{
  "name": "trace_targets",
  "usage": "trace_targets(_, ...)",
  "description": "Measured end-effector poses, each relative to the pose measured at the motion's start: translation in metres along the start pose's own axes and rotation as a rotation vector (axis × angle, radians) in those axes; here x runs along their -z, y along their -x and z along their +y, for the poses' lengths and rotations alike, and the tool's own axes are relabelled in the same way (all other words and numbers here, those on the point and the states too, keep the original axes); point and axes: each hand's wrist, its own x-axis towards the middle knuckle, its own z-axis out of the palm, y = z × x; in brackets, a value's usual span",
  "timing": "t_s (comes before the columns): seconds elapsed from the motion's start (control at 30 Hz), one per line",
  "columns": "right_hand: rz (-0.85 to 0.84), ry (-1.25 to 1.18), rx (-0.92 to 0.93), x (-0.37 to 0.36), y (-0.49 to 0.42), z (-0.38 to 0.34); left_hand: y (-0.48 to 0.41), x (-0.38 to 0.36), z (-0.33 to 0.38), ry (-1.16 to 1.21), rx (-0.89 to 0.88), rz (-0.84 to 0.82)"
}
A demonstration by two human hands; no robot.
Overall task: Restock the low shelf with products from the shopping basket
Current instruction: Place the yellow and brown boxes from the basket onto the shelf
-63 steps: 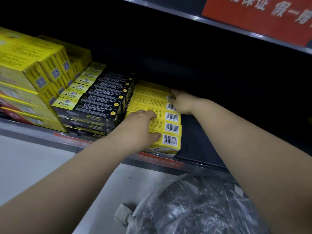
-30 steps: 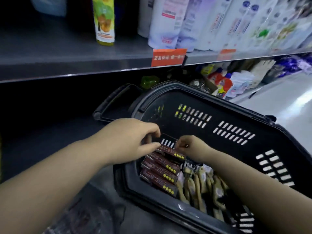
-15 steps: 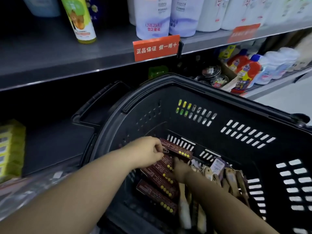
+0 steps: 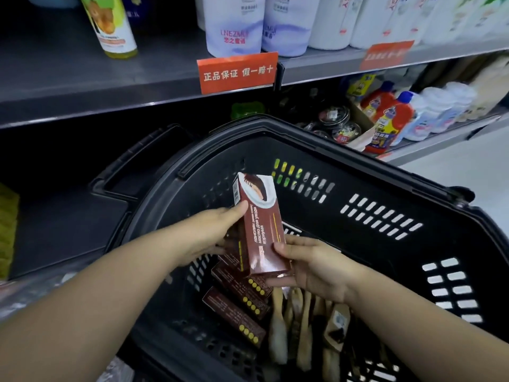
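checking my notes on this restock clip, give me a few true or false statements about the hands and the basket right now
1. The left hand and the right hand both hold the brown box. True.
2. That box rests flat on the shelf. False: it is held tilted, near upright, over the shopping basket.
3. More brown boxes lie in the basket. True.
4. The basket is red. False: it is black.
5. Wooden brushes lie beside those boxes in the basket. True.
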Motion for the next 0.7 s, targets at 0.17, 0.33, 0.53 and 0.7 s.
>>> trace_targets(0.17,-0.107,-0.075,0.041,-0.023,0.002,0.005,0.006,0.002,0.005,0.253,-0.100,-0.058)
trace_targets(0.33,-0.303,-0.254,0.039,-0.026,-0.009,0.000,0.011,0.003,0.009,0.375,-0.121,-0.114)
trace_targets(0.53,-0.190,-0.026,0.155,-0.031,-0.021,0.005,0.009,0.004,0.001,0.180,-0.118,0.125)
trace_targets(0.7,-0.108,0.026,0.148,-0.035,-0.027,0.012,0.007,0.003,0.000,0.103,-0.015,0.139)
